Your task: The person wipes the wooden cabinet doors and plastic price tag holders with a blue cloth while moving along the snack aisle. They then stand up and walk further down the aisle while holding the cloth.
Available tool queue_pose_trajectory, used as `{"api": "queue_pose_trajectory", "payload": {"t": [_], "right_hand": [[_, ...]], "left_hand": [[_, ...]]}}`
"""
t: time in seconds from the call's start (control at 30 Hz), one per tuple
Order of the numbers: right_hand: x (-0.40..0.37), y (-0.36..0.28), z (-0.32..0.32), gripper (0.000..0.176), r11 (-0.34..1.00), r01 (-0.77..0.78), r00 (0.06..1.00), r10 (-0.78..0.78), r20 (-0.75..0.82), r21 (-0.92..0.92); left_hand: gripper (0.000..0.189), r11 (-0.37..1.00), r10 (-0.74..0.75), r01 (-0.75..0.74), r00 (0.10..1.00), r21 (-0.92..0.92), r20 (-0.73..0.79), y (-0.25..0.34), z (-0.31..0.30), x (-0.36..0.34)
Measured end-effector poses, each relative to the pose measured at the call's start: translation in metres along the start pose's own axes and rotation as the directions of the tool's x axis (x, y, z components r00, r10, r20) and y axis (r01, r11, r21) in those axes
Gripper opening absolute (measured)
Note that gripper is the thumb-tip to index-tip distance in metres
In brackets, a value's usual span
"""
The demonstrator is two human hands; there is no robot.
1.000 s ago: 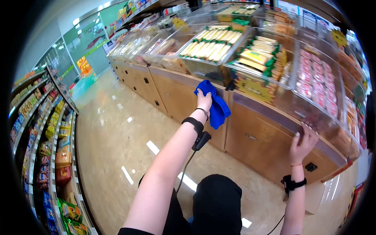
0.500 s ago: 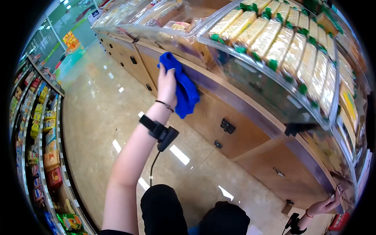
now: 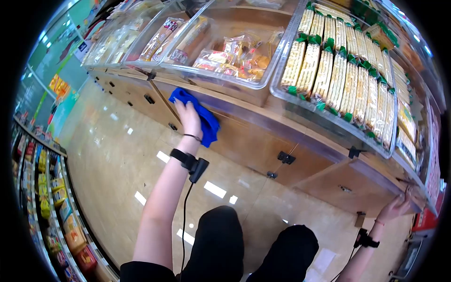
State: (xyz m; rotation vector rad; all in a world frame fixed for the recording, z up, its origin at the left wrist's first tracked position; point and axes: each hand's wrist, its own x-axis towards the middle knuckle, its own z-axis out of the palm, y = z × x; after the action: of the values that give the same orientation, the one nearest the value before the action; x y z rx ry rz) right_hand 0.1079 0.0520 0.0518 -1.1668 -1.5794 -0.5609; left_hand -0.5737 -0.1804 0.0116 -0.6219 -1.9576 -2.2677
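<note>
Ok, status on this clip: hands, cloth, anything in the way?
Left hand gripping blue cloth, pressed on the wooden ledge under the clear snack bins. Right hand resting on the same ledge, far right. Nothing blocking the cloth.

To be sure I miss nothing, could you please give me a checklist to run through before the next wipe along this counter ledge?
1. The left hand grips the blue cloth: ok.
2. The blue cloth touches the wooden ledge: ok.
3. The right hand rests on the ledge's far end: ok.
4. The wrist cable hangs away from the ledge: ok.
5. Dirt left on the ledge: cannot tell.
</note>
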Motion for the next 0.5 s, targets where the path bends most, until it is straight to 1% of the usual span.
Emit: {"api": "queue_pose_trajectory", "payload": {"t": [0.07,0.13,0.2,0.27,0.3,0.33,0.37,0.4,0.43,0.5], "right_hand": [[0.005,-0.034,-0.007,0.031,0.997,0.074,0.996,-0.073,0.058,-0.011],[0.005,-0.077,-0.016,0.032,0.973,0.231,0.956,-0.222,0.193,-0.022],[0.008,-0.137,-0.021,0.033,0.959,0.269,0.925,-0.283,0.253,0.088],[0.002,-0.164,-0.017,0.033,0.989,0.092,0.963,-0.118,0.241,0.115],[-0.002,-0.174,-0.014,0.034,0.992,0.001,0.971,-0.032,0.236,0.130],[-0.003,-0.176,-0.012,0.033,0.995,0.012,0.969,-0.035,0.244,0.096],[-0.004,-0.173,-0.013,0.033,0.998,0.025,0.966,-0.040,0.255,0.062],[-0.003,-0.171,-0.014,0.033,0.999,0.037,0.964,-0.043,0.263,0.026],[-0.002,-0.173,-0.016,0.032,0.996,0.085,0.964,-0.084,0.254,0.005],[0.000,-0.170,-0.020,0.032,0.996,0.093,0.950,-0.090,0.299,0.002]], "left_hand": [[0.058,0.948,0.070,-0.060,0.997,0.311,-0.021,0.027,0.020,-0.040],[0.065,0.970,0.004,-0.030,0.994,0.242,0.107,0.042,0.022,-0.060],[0.067,0.978,-0.005,-0.015,0.995,0.207,0.096,0.040,0.013,-0.043],[0.069,0.985,-0.016,0.005,0.998,0.173,0.061,0.019,-0.005,-0.003],[0.069,0.982,-0.081,0.077,0.997,0.173,0.016,0.014,-0.011,0.012],[0.069,0.974,-0.145,0.148,0.989,0.172,-0.031,0.010,-0.016,0.024],[0.070,0.963,-0.187,0.186,0.982,0.192,-0.015,0.005,-0.024,0.033],[0.071,0.966,-0.201,0.198,0.980,0.169,0.003,0.000,-0.029,0.037],[0.072,0.971,-0.167,0.159,0.985,0.178,0.029,-0.006,-0.033,0.039],[0.072,0.981,-0.082,0.062,0.992,0.186,0.099,-0.009,-0.037,0.028]]}}
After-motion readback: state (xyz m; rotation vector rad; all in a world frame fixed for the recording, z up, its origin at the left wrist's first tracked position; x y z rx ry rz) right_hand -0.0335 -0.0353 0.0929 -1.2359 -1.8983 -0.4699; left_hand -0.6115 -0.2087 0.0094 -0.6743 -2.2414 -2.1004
